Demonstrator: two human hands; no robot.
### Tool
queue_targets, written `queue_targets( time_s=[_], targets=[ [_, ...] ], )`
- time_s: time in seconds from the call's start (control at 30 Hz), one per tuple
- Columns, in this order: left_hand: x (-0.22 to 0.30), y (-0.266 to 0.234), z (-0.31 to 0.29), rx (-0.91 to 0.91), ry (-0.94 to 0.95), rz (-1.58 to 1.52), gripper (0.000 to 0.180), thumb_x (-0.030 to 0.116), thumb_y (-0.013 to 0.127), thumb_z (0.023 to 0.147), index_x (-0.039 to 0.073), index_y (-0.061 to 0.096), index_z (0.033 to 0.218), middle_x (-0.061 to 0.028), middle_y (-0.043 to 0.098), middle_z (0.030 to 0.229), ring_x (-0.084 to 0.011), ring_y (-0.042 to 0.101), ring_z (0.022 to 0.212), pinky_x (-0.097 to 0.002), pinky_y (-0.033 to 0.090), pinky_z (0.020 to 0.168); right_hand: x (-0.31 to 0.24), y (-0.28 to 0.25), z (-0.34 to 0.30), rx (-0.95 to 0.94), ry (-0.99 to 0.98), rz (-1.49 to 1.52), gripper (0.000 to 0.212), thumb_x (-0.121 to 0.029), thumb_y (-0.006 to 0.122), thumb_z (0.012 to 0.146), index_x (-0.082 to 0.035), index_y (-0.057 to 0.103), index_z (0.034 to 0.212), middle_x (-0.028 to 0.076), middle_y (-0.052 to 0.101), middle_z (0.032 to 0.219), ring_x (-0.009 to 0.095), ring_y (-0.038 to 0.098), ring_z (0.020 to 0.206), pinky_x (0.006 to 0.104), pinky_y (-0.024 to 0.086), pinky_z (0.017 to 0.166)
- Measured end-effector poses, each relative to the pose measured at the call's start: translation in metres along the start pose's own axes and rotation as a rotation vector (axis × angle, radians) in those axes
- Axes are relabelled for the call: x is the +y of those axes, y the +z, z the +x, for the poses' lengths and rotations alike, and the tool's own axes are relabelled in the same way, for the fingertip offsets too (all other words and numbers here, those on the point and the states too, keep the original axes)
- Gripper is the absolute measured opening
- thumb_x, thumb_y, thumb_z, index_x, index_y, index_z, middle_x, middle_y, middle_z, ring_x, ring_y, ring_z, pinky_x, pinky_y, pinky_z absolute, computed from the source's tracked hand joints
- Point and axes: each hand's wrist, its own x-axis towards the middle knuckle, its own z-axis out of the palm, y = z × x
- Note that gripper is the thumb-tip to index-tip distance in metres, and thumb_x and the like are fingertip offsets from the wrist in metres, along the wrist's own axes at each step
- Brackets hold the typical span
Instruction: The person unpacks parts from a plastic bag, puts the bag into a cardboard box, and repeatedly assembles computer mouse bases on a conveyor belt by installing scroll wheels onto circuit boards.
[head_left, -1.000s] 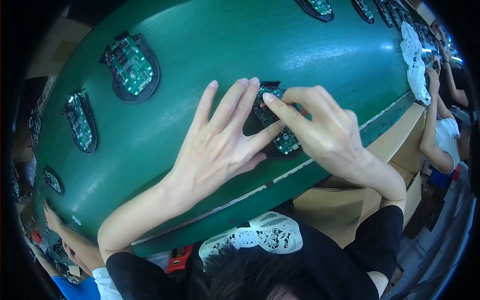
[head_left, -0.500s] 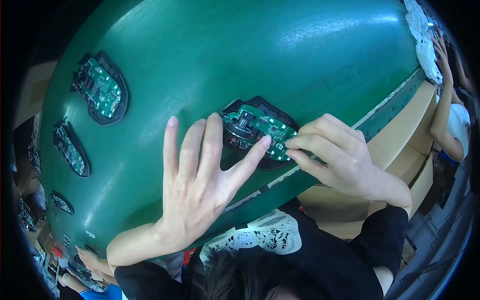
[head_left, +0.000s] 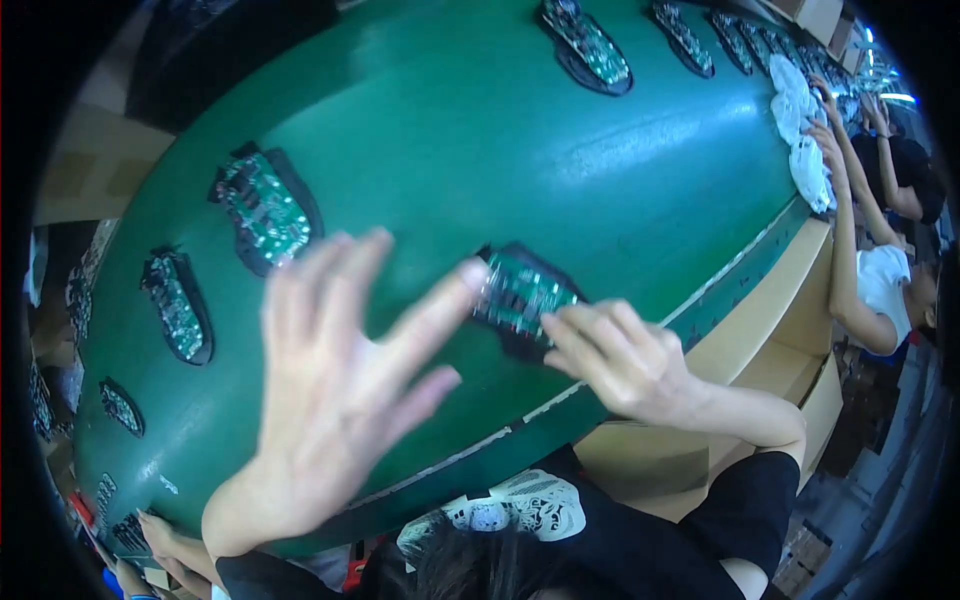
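Head view: circuit board [head_left: 528, 295] near the front edge of the surface [head_left: 450, 140]

Seems to be fitting or adjusting it in its black shell [head_left: 521, 345]; would next call for careful finger pressure. Has left hand [head_left: 325, 365] spread open, index fingertip at the board's left end, contact unclear; has right hand [head_left: 625, 360] curled, fingertips at its right end, cannot tell if gripping. Count one between hands, three boards [head_left: 268, 208] toward left edge, three more [head_left: 592, 50] toward far right corner; cannot count those beyond.

Circuit board [head_left: 525, 295] in black shell [head_left: 548, 263] pinched by right hand [head_left: 635, 365], left hand [head_left: 330, 380] spread, blurred, index fingertip [head_left: 471, 275] held at board's other end, another board [head_left: 265, 212] laid beyond left hand, open carton [head_left: 745, 365] beside right forearm [head_left: 750, 412]
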Motion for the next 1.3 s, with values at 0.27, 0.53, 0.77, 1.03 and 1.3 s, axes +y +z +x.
queue_targets(
  time_s=[0.27, 0.53, 0.77, 1.03, 1.3],
  targets=[
    [-0.092, 0.012, -0.004, 0.276, -0.168, 0.246, 0.077, 0.025, 0.082, 0.079, 0.021, 0.048, 0.148, -0.0263, 0.039, 0.150, -0.0441, 0.038, 0.140, -0.0516, 0.034, 0.116, 0.128, 0.026, 0.103, 0.183, 0.142, -0.050, 0.030, -0.025, 0.077, 0.084, -0.007, 0.073, 0.108, 0.010, 0.068, 0.105, 0.032, 0.068, 0.092, 0.0388, 0.056, 0.078],
    [-0.128, -0.033, 0.057, 0.650, 0.127, 0.149, 0.037, 0.023, 0.069, 0.093, 0.013, 0.064, 0.128, -0.0158, 0.053, 0.135, -0.0354, 0.050, 0.128, -0.0450, 0.043, 0.108, 0.086, -0.012, 0.109, 0.185, 0.100, 0.016, 0.029, -0.016, 0.077, 0.086, -0.006, 0.071, 0.112, 0.013, 0.069, 0.108, 0.031, 0.068, 0.096, 0.0404, 0.056, 0.080],
    [-0.285, -0.085, 0.190, 0.188, -0.359, 0.333, 0.072, 0.066, 0.066, 0.086, -0.001, 0.070, 0.114, -0.0238, 0.072, 0.109, -0.0377, 0.070, 0.101, -0.0460, 0.056, 0.090, 0.040, -0.039, 0.062, 0.147, 0.113, -0.033, 0.030, -0.008, 0.079, 0.081, -0.005, 0.071, 0.110, 0.009, 0.068, 0.105, 0.024, 0.068, 0.087, 0.0326, 0.057, 0.067],
    [-0.370, -0.065, 0.195, 0.220, -0.204, 0.232, 0.082, 0.047, 0.081, 0.079, 0.023, 0.042, 0.147, -0.0280, 0.066, 0.119, -0.0402, 0.066, 0.109, -0.0474, 0.053, 0.092, 0.066, -0.027, 0.026, 0.182, 0.271, 0.089, 0.020, -0.011, 0.075, 0.086, -0.008, 0.072, 0.105, 0.007, 0.070, 0.102, 0.024, 0.070, 0.088, 0.0343, 0.059, 0.071],
    [-0.248, -0.087, 0.191, 0.424, -0.366, 0.448, 0.043, 0.049, 0.067, 0.091, 0.016, 0.067, 0.118, -0.0139, 0.073, 0.102, -0.0368, 0.069, 0.096, -0.0475, 0.053, 0.077, 0.078, -0.018, 0.012, 0.220, 0.277, 0.038, 0.016, -0.014, 0.074, 0.086, -0.008, 0.071, 0.101, 0.004, 0.068, 0.099, 0.020, 0.068, 0.084, 0.0319, 0.057, 0.063]
  ],
)
